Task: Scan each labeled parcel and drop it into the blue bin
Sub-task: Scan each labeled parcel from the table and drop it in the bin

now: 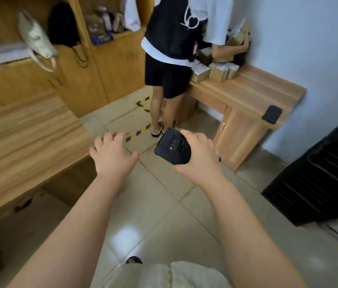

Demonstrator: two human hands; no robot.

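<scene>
The right hand (pixel 201 156) grips a black scanner (pixel 172 146), whose long axis lies roughly crosswise with its free end pointing left. The left hand (pixel 112 155) hovers empty with fingers spread. Parcels (pixel 215 71) sit on the far desk (pixel 251 90).

Two hands (pixel 113 156) (pixel 202 161), one scanner (pixel 172 147)

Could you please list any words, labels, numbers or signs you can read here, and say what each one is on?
Nothing here can be read.
Parcels on the bench: white labels, too small and blurred.
Blue box, top of view: print blurred.
Scanner in the right hand: no legible marking.
Floor tape: yellow and black stripes, no words.
</scene>
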